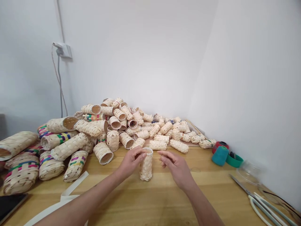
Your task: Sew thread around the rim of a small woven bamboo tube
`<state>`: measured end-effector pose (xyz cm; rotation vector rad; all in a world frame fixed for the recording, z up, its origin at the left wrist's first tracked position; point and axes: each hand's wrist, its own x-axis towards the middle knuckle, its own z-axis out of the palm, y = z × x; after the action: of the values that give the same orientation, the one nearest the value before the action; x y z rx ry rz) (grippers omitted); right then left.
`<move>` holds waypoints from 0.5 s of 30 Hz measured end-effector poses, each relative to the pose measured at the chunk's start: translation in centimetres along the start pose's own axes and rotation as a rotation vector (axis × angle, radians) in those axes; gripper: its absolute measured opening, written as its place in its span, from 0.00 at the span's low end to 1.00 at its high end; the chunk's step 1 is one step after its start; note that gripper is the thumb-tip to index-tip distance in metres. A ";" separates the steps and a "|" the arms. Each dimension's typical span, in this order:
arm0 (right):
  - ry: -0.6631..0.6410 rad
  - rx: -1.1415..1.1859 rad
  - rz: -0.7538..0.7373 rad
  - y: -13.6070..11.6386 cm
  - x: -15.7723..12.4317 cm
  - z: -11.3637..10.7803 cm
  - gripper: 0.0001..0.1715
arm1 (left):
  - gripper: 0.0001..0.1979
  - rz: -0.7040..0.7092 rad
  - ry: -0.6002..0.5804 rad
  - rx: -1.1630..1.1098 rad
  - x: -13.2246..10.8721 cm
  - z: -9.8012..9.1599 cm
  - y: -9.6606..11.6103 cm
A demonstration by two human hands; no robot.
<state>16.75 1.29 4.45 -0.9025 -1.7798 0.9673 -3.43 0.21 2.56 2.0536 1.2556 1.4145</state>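
In the head view, the small woven basket [146,169] stands nearly upright on the bench [136,201], midway between its left and right sides and well short of the heap along the far edge. Its open rim faces up. The left hand [130,161] is at the rim's left side, thumb and forefinger apparently pinching it. The right hand [175,168] hangs just beyond the basket's right side, clear of it, with thumb and fingertips drawn close together; whether anything fine sits between them I cannot tell.

For steadying the basket well, a light pinch looks best: the thin strips probably dent if squeezed, and a hard pull on one side could tip so narrow a base. Keeping the rim round and the bottom flat on the wood should help, as should bringing the right fingers in level with the rim.

Heaped baskets [112,139] crowd the bench's far edge and left side, near enough that a wide left elbow might nudge them. A white strip [74,185] lies by the left forearm. Toward the far right corner sits a teal spool [220,156]; scissors [257,205] lie by the right edge, well apart from both hands.
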 end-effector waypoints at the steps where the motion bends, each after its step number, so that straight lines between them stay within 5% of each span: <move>1: 0.012 0.038 -0.003 0.4 0.2 0.5 0.16 | 0.13 -0.006 0.002 0.006 0.0 0.0 -0.1; 8: 0.086 0.127 -0.030 3.1 0.0 2.4 0.13 | 0.11 -0.040 0.026 0.006 0.1 0.5 0.2; 15: 0.108 -0.129 -0.183 3.2 -0.6 2.1 0.13 | 0.11 -0.060 -0.005 0.026 0.4 0.6 0.2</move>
<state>15.56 1.66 0.78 -0.8392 -1.8123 0.6812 -2.75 0.50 2.69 2.0174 1.3288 1.3720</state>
